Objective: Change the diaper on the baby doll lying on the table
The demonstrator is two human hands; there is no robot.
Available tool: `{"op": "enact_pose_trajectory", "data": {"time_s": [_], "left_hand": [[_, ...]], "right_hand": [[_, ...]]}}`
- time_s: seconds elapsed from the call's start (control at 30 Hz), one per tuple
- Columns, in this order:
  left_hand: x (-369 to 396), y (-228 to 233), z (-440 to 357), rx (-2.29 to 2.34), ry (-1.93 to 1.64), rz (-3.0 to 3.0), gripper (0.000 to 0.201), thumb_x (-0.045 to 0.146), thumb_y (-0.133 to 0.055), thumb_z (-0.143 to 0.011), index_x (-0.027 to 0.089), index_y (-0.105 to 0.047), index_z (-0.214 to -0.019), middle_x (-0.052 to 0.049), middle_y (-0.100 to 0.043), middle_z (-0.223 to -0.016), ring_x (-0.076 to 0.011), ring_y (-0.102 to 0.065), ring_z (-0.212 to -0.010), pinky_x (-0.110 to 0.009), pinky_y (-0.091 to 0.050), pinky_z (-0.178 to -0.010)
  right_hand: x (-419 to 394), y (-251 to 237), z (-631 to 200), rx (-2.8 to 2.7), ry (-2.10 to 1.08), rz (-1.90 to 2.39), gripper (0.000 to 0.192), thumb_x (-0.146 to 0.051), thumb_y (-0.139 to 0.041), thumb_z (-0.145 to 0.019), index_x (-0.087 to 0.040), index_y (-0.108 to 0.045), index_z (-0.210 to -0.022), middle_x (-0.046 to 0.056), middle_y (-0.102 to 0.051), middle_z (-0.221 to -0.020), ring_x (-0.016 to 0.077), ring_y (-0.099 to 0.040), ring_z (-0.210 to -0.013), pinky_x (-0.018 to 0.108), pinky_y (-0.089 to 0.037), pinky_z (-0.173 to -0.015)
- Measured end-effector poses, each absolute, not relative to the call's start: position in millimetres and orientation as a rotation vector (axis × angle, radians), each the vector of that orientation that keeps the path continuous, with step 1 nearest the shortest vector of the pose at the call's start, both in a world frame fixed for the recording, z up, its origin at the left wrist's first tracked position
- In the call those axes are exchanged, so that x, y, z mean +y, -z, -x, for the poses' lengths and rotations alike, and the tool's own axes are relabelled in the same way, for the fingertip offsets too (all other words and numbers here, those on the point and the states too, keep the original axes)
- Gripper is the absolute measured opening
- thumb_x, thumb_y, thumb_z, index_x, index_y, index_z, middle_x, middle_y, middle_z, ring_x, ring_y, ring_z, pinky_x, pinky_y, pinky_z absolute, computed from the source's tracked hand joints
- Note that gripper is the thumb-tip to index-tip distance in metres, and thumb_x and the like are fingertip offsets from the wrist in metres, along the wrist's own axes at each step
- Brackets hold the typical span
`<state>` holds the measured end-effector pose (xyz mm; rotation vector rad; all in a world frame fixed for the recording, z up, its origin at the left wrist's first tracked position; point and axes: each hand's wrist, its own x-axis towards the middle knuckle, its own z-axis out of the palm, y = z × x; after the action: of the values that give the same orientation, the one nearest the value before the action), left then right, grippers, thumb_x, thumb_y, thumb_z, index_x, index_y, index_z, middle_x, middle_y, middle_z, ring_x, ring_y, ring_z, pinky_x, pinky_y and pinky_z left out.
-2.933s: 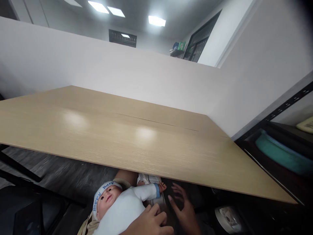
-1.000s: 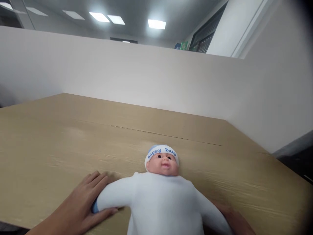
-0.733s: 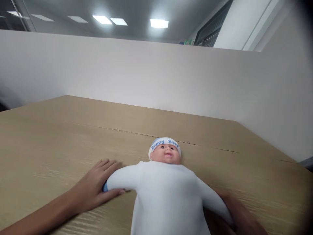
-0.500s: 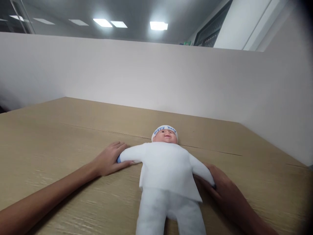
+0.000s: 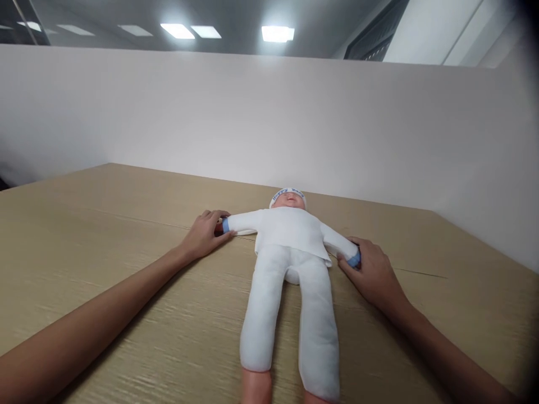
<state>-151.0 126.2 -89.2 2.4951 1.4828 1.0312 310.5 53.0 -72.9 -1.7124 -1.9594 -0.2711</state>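
Doll [image 5: 288, 231], one, dressed in a white shirt and white trousers [image 5: 261, 314]; laid face-up on a wood-toned table [image 5: 168, 325], its torso midway between the two grips. One sleeve end, at its blue cuff [image 5: 225, 225], is loosely clasped by the left hand [image 5: 205, 233], thumb below and fingers above; the other is enclosed likewise by the right hand [image 5: 374, 270] (how firmly either is pressed cannot be told). The capped head [image 5: 289, 200] is set beyond the grips, the bare lower legs [image 5: 256, 386] on their near side. Handling, as judged: light, with a softly stuffed body that may be expected to sag if lifted by the arms alone; head and lower legs seemingly of smooth, firmer plastic, likelier to slip than the cloth. Little fragility is suspected. Surest hold: the torso, to be taken from both sides, just inward of the present grips.
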Motion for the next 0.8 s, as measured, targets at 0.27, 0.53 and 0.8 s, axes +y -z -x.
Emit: {"op": "enact_pose_trajectory", "data": {"time_s": [0.27, 0.53, 0.8], "left_hand": [[131, 93, 154, 1.594, -0.931, -2.466, 0.050, 0.060, -0.064, -0.099, 0.025, -0.063, -0.135, -0.009, -0.075, -0.126, -0.0342, -0.062, -0.113, -0.050, -0.046, -0.103], [101, 100, 158, 1.772, -0.939, -2.387, 0.053, 0.052, -0.058, -0.102, 0.020, -0.058, -0.144, -0.016, -0.068, -0.144, -0.0397, -0.054, -0.134, -0.053, -0.044, -0.108], [48, 104, 165, 1.911, -0.839, -2.310, 0.056, 0.048, -0.047, -0.105, 0.016, -0.054, -0.150, -0.021, -0.063, -0.152, -0.0409, -0.051, -0.139, -0.057, -0.043, -0.111]], "right_hand": [[59, 81, -324, -1.992, 0.185, 1.800, 0.062, -0.060, -0.040, -0.105, -0.024, -0.060, -0.151, 0.014, -0.075, -0.126, 0.0361, -0.065, -0.110, 0.048, -0.049, -0.097], [22, 92, -307, -1.781, 0.228, 2.110, 0.076, -0.055, -0.038, -0.107, -0.008, -0.036, -0.167, 0.023, -0.051, -0.162, 0.0394, -0.045, -0.149, 0.051, -0.039, -0.121], [-33, 85, -281, -1.780, 0.205, 2.218, 0.069, -0.047, -0.038, -0.109, -0.011, -0.038, -0.168, 0.018, -0.043, -0.172, 0.0318, -0.038, -0.158, 0.043, -0.028, -0.129]]}}
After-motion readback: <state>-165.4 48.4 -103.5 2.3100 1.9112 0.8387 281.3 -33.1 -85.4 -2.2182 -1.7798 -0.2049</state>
